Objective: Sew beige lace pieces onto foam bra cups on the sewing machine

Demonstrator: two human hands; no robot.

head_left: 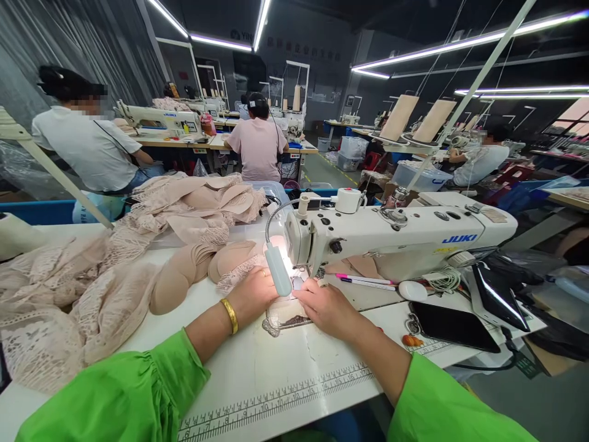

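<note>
Under the head of a white sewing machine (pixel 396 230), both my hands work close to the needle area, lit by a small gooseneck lamp (pixel 278 270). My left hand (pixel 253 296), a gold bangle at its wrist, is closed on beige lace fabric (pixel 237 273); the lamp head covers some of its fingertips. To the right of the lamp, my right hand (pixel 329 307) has its fingers bent and pressed together at the needle plate. What they pinch is too small to make out. Beige moulded bra cups (pixel 177 279) lie stacked left of my left hand.
A large heap of beige lace pieces (pixel 78 313) covers the table's left side. Right of the machine base lie pens (pixel 365 281), a black phone (pixel 453 325) and a coiled white cable (pixel 444 279). A printed ruler (pixel 276 402) runs along the front edge. Co-workers sit at machines beyond.
</note>
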